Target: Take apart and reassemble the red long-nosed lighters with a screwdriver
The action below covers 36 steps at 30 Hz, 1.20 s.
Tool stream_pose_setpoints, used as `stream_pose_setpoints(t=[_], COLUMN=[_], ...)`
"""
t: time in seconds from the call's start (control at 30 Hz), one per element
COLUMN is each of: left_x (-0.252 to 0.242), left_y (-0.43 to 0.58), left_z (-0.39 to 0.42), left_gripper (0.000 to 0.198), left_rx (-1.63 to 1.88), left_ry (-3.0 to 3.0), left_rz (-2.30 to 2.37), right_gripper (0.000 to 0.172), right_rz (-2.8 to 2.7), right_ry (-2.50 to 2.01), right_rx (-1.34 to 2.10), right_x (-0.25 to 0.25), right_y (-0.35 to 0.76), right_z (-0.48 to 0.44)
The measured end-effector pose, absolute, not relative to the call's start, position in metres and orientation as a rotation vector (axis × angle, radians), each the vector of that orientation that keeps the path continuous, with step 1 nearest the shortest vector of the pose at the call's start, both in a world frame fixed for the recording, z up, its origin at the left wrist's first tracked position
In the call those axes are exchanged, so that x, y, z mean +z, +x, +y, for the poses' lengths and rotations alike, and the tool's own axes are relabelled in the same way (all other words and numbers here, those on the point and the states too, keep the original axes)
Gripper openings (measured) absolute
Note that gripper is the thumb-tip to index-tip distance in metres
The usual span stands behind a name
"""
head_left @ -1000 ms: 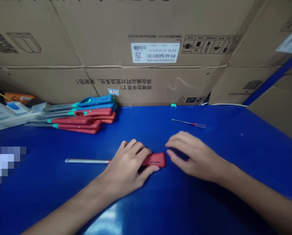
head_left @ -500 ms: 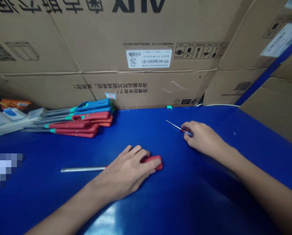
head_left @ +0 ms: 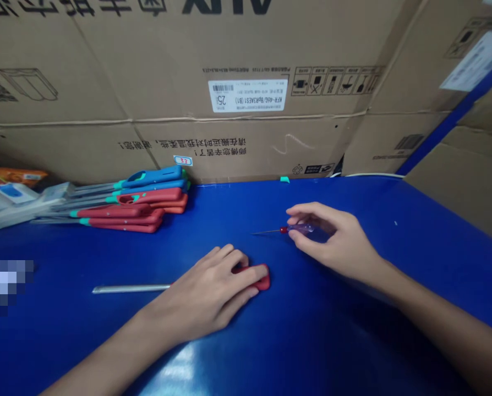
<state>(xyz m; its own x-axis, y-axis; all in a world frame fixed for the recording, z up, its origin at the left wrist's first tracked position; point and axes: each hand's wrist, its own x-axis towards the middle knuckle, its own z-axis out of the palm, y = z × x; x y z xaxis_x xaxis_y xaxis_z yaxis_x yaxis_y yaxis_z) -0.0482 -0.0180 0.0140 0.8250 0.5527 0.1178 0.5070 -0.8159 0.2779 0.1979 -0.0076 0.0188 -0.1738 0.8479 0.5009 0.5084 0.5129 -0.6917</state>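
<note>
A red-handled lighter (head_left: 263, 276) with a long metal barrel lies on the blue table, its barrel pointing left. My left hand (head_left: 207, 289) is wrapped over its handle, hiding most of it. Farther right, my right hand (head_left: 332, 234) pinches a small screwdriver (head_left: 299, 227) between thumb and fingers. The screwdriver has a clear purplish handle, a red collar and a thin shaft. Its tip points left, past the far side of the lighter's handle, and is apart from it.
Several red and blue long lighters (head_left: 147, 198) lie piled at the back left, barrels leftward, beside a whitish plastic-wrapped thing (head_left: 27, 203) and an orange item (head_left: 21, 176). A cardboard wall (head_left: 159, 99) stands along the back. A green scrap (head_left: 284, 179) lies at its foot.
My right hand has moved slightly left and turned the screwdriver, whose shaft now points left, nearly level in view. My left hand stays on the lighter. The whole view has shifted slightly.
</note>
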Motion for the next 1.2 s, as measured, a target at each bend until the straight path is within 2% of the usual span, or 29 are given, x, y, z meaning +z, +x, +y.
stream_pose_setpoints(t=[0.17, 0.4, 0.57, 0.8, 1.0, 1.2], left_x=[0.014, 0.012, 0.013, 0.012, 0.012, 0.011], left_y=[-0.048, -0.049, -0.049, -0.05, -0.05, -0.05], left_z=[-0.018, -0.019, -0.018, -0.018, -0.018, -0.018], left_gripper=[0.025, 0.026, 0.026, 0.028, 0.026, 0.027], left_rx=[0.302, 0.283, 0.303, 0.285, 0.322, 0.309], left_ry=[2.771, 2.789, 2.791, 2.779, 2.791, 2.806], left_rz=[0.821, 0.8, 0.79, 0.803, 0.782, 0.803], right_gripper=[0.022, 0.025, 0.038, 0.055, 0.026, 0.029], right_rz=[-1.533, -1.715, -1.927, -1.904, -1.73, -1.675], right_ry=[-1.041, -1.008, -0.97, -0.966, -0.982, -0.997], right_rx=[0.553, 0.235, 0.098, 0.295, 0.25, 0.428], right_x=[0.03, 0.027, 0.021, 0.019, 0.021, 0.018], right_y=[0.193, 0.191, 0.192, 0.189, 0.184, 0.179], right_z=[-0.014, -0.021, -0.023, -0.025, -0.029, -0.033])
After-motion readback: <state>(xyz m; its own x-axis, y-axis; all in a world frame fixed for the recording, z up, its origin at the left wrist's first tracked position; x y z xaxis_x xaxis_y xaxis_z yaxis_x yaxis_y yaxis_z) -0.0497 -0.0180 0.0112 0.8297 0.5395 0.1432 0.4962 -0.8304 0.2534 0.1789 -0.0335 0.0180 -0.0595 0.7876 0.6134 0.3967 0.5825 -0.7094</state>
